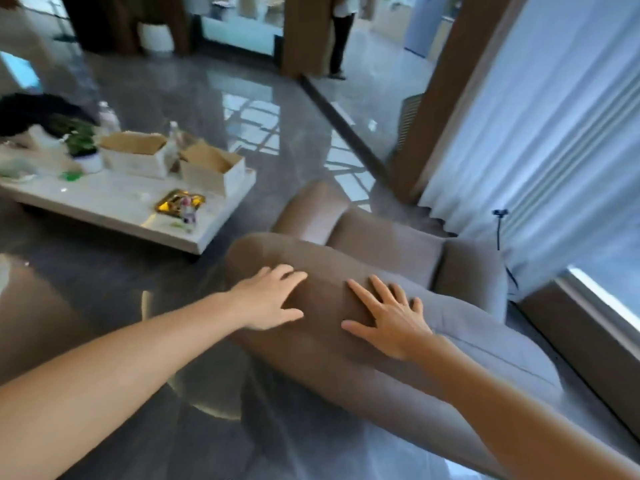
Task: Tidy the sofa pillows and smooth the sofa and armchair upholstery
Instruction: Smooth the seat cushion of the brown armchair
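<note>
A taupe fabric armchair (388, 240) stands in the middle of the view, seen from behind its rounded backrest (325, 341). My left hand (268, 297) lies flat on the top of the backrest, fingers spread. My right hand (389, 315) rests palm down beside it, a little to the right, fingers spread too. Neither hand holds anything. The seat cushion and both padded arms show beyond the backrest. No pillows are in view.
A low white coffee table (114, 206) stands to the left with open cardboard boxes (211, 169), a small potted plant (83, 147), bottles and a snack packet. Pale curtains (540, 133) hang on the right. A person's legs (341, 39) show far back on the glossy grey floor.
</note>
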Available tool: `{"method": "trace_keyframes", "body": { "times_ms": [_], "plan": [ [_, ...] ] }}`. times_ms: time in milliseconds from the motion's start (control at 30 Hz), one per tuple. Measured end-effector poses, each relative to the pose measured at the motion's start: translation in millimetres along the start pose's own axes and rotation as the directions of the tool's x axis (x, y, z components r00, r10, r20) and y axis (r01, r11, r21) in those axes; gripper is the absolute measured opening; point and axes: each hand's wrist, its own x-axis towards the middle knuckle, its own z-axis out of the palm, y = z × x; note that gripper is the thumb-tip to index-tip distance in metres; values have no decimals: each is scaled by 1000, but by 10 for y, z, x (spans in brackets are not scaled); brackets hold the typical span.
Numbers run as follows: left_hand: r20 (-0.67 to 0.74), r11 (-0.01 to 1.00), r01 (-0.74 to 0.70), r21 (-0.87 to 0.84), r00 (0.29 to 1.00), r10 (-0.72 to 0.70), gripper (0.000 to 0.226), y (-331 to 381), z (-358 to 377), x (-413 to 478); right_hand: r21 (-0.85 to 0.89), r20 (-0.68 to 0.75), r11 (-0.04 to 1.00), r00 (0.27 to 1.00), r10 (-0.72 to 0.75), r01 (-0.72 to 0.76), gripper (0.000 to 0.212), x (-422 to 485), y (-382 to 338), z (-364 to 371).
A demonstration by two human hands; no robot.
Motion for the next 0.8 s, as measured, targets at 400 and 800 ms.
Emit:
{"method": "trace_keyframes", "body": {
  "times_ms": [400,800],
  "plan": [
    [-69,962,-161,219,981,179,102,197,315,676,134,-360,976,909,209,-171,76,-87,368,349],
    [-173,990,-45,137,983,69,99,726,456,715,195,-416,981,907,62,23,73,-122,988,373]
  ]
}}
